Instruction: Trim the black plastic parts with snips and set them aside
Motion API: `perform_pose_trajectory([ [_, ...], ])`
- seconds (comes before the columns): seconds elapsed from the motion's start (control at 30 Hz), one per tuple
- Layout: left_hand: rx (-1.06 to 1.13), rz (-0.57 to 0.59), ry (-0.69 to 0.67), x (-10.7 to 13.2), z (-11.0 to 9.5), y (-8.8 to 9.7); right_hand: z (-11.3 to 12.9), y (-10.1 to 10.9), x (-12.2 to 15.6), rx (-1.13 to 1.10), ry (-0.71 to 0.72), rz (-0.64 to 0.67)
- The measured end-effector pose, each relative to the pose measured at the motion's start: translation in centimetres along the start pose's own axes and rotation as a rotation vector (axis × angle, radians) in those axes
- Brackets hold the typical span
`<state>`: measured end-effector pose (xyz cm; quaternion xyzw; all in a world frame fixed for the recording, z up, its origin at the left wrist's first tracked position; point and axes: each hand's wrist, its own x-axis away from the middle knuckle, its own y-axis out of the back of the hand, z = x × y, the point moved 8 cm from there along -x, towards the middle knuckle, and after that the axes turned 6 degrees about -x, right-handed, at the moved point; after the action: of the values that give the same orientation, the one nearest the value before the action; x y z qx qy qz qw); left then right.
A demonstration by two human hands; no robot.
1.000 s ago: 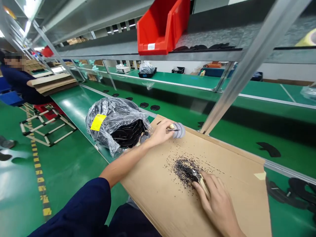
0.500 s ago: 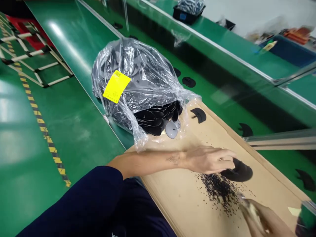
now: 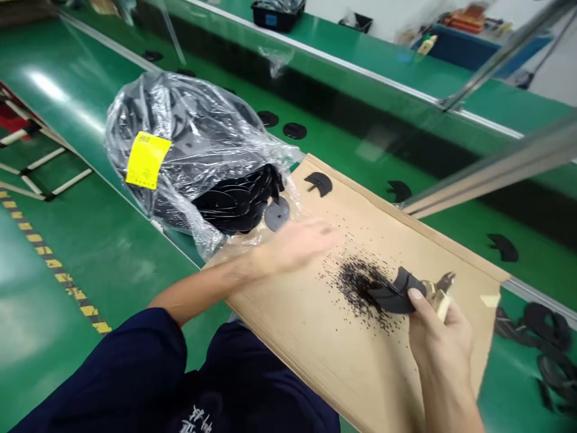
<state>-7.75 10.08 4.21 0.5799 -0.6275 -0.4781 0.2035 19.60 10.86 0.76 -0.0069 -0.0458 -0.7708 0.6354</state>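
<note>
My right hand (image 3: 439, 337) is closed round diagonal cutters (image 3: 444, 288), with their jaws pointing away from me. The same hand pinches a curved black plastic piece (image 3: 394, 293) between thumb and fingers, above a pile of small black bits (image 3: 356, 282) on the cardboard (image 3: 288, 325). Over the cardboard's left part, my left hand (image 3: 300, 243) is smeared by motion, its fingers unclear. It is near the mouth of a clear plastic bag (image 3: 193, 132) full of black plastic discs (image 3: 234, 201). A grey disc (image 3: 276, 213) lies at the bag's opening.
A black crescent-shaped piece (image 3: 319, 183) lies at the cardboard's far edge. Beyond, the green belt (image 3: 342, 174) carries more black pieces. A slanted metal post (image 3: 487, 171) rises at the right. Black rings (image 3: 547, 325) lie beyond the cardboard's right end.
The black piece has passed from my left hand to my right, which also holds the cutters. My left hand has moved left towards the bag. The camera view has shifted right.
</note>
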Motion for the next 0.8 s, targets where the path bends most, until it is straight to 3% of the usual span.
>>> perform_pose_trajectory([
  [0.1, -0.479, 0.193, 0.268, 2.2, 4.7, 2.1, -1.1, 0.9, 1.0, -0.076, 0.002, -0.011],
  [0.2, -0.659, 0.266, 0.274, 3.0, 6.0, 3.0, -1.9, 1.0, 1.8, -0.123, 0.010, 0.022],
  [0.3, -0.548, 0.031, 0.216, 2.4, 4.0, 4.4, -2.2, 1.2, 2.4, -0.147, 0.002, 0.015],
  [0.37, -0.237, -0.137, 0.168, 1.7, 1.5, 4.7, -1.5, 1.1, 2.8, -0.133, 0.046, 0.049],
  [0.43, 0.189, -0.175, 0.161, 0.8, -0.8, 3.1, -0.3, 1.4, 3.4, -0.067, 0.154, 0.042],
  [0.5, 0.588, -0.110, 0.236, -0.4, -2.8, -0.2, 1.2, 2.0, 4.2, 0.071, 0.338, -0.009],
  [0.57, 0.920, -0.023, 0.434, -1.2, -4.3, -4.2, 2.7, 1.9, 5.2, 0.270, 0.568, -0.030],
  [0.67, 1.267, 0.172, 0.785, -1.5, -6.7, -9.4, 3.2, 0.1, 6.6, 0.577, 0.838, 0.072],
  [0.73, 1.414, 0.244, 0.922, -1.6, -8.1, -10.8, 2.8, -1.3, 7.2, 0.693, 0.926, 0.164],
  [0.8, 1.515, 0.231, 0.968, -2.1, -8.6, -10.7, 2.6, -2.3, 7.7, 0.689, 0.947, 0.248],
])
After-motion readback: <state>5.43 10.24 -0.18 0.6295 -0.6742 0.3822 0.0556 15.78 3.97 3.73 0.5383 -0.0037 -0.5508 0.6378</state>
